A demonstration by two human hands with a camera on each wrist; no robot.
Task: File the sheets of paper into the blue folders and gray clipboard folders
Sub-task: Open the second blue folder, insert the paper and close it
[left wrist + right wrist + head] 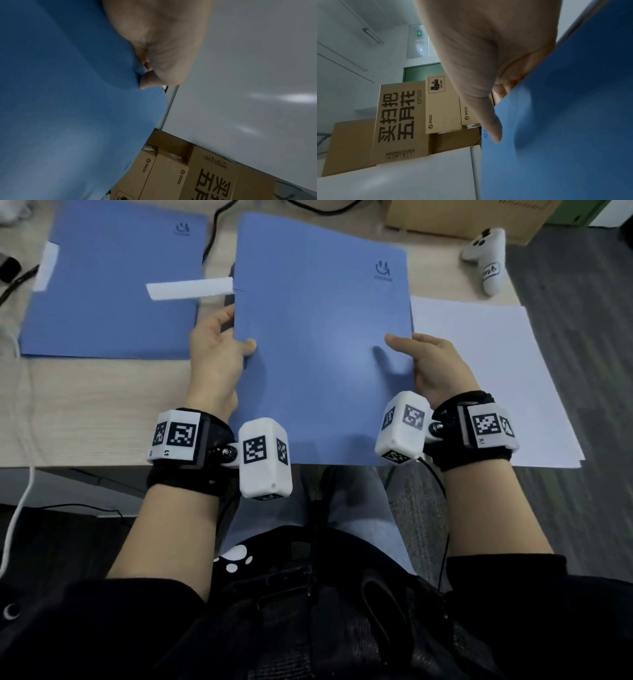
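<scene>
Both hands, left hand (219, 350) and right hand (435, 364), are pinching the closed blue card folder (322, 344); I'm keeping it level, lowering squarely onto the bench (85, 412).

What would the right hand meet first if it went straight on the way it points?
Probably nothing on the desk: the right hand, gripping the folder, points up and away toward the stacked boxes, and the way looks free, though depth is unclear.
</scene>
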